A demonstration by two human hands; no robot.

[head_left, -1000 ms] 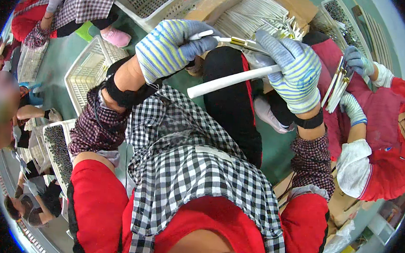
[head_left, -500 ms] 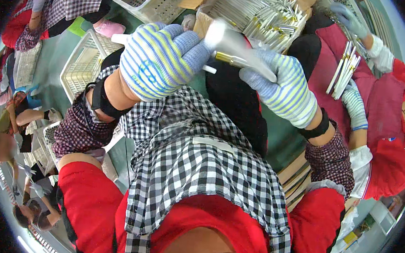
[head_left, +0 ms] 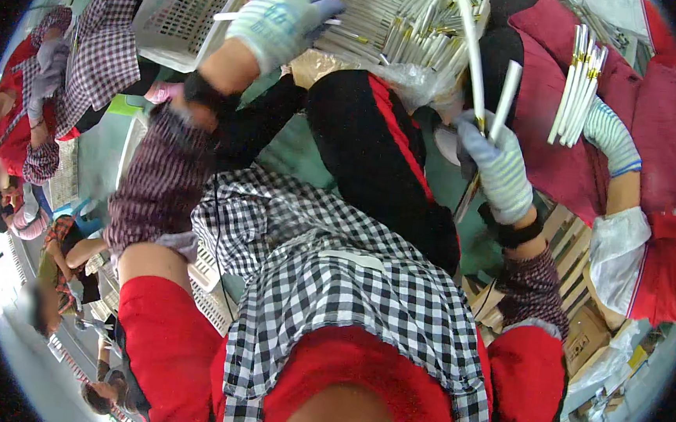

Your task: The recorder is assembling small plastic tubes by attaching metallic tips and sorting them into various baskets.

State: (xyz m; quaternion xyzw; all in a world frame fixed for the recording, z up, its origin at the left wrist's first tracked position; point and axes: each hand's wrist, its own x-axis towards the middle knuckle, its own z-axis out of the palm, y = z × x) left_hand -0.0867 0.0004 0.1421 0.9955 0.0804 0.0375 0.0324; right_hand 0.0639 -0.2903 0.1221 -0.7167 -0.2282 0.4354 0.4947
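My left hand (head_left: 276, 30), in a striped knit glove, reaches to the near left corner of the open box (head_left: 309, 69). Its fingers are closed round a slim white stick (head_left: 228, 17) that pokes out on both sides. My right hand (head_left: 502, 167), gloved too, is closed at the right, beside my knee. It grips a long white-handled paintbrush (head_left: 470, 52) with a gold band, held upright, and a shorter, thicker white rod (head_left: 506, 93). A narrow dark end (head_left: 467, 196) sticks out below that hand; what it belongs to is unclear. Many white paintbrushes (head_left: 421, 29) with gold bands fill the box.
A white perforated crate (head_left: 182, 28) stands left of the box. At the right, a co-worker's gloved hand (head_left: 613, 140) is by a bundle of paintbrushes (head_left: 579, 91) on a dark red lap. Wooden slats (head_left: 563, 242) lie lower right. Other people sit far left.
My hands have parted: the left went up and left to the box with its stick, the right moved right and down. The brush in my right hand now points upward.
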